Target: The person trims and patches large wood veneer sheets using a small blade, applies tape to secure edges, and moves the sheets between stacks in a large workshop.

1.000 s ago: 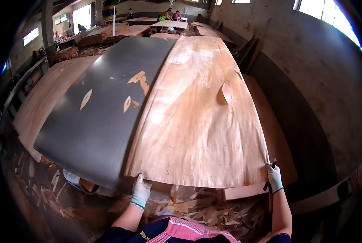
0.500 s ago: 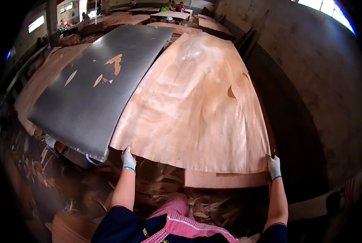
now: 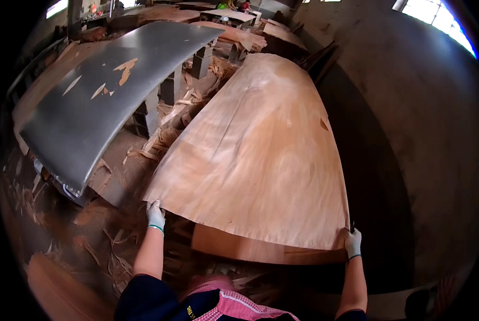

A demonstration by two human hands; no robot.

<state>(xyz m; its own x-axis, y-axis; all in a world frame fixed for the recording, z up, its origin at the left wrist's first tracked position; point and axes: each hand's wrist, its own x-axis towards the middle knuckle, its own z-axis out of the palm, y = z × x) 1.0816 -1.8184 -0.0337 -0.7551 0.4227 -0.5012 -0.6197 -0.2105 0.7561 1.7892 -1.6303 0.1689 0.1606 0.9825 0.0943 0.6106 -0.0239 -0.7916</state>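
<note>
A large, thin sheet of reddish-tan wood veneer (image 3: 250, 155) spreads out before me, its surface wavy, with a small torn flap near the right edge. My left hand (image 3: 155, 215), in a white glove, pinches the near left corner. At the near right corner my gloved right hand (image 3: 353, 242) grips the sheet, and a small dark object sticks up from that hand; its kind cannot be made out. Beneath the near edge shows another wood sheet or stack (image 3: 239, 247), partly covered by the veneer.
To the left, a dark smooth-topped table (image 3: 116, 85) on hollow blocks (image 3: 146, 115) carries several veneer scraps (image 3: 126, 69). Veneer offcuts (image 3: 97, 241) litter the floor. A bare wall (image 3: 411, 107) rises on the right. Farther off, people work by more sheet-covered tables (image 3: 231, 15).
The veneer sheet has come away from the dark table's edge, opening a gap that shows blocks and scraps. Both hands keep their hold and sit lower in view.
</note>
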